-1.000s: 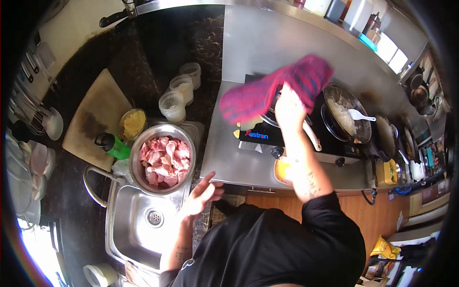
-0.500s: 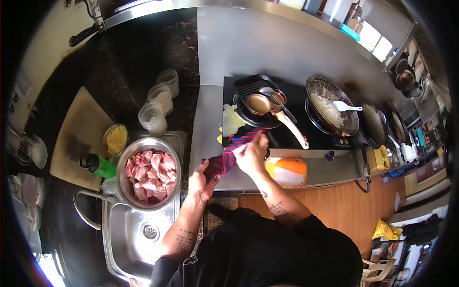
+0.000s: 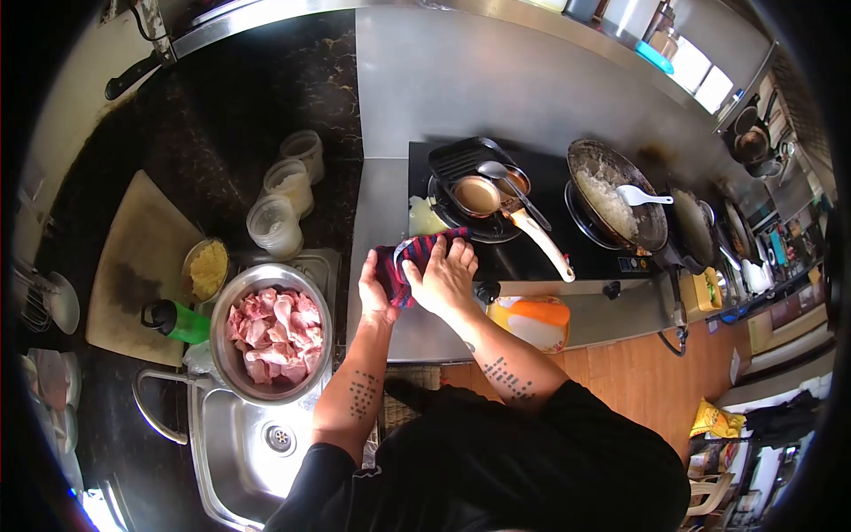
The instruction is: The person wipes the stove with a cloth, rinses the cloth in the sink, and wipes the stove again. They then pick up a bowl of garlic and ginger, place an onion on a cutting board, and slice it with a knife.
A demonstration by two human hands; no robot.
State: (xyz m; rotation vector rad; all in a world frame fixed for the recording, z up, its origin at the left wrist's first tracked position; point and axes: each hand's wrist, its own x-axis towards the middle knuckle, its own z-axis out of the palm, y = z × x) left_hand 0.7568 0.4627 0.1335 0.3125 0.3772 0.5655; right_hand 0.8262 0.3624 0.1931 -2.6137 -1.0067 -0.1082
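A red-and-blue striped cloth (image 3: 396, 277) is bunched between my two hands over the near left edge of the black stove top. My left hand (image 3: 378, 293) grips its left side, thumb upward. On its right side lies my right hand (image 3: 443, 277), fingers curved over the fabric and thumb pressed to it. Just beyond the cloth, a pale yellow spill (image 3: 425, 217) spreads on the stove's left corner, partly hidden. Behind it, a grill pan (image 3: 465, 161), a small pan with a pale handle (image 3: 542, 246) and a spoon (image 3: 493, 168) are piled on the burner.
A steel bowl of raw chicken (image 3: 324, 365) stands by the sink (image 3: 239, 443). Left of it are a green bottle (image 3: 188, 323), a yellow-filled bowl (image 3: 207, 269) and a cutting board (image 3: 124, 257). A wok of rice (image 3: 656, 235) sits right; an orange-and-white container (image 3: 536, 321) is below the stove.
My hands have come closer together, and the stretched, twisted cloth is now bunched up. My right hand has moved left and changed from a pinch to fingers laid over the cloth.
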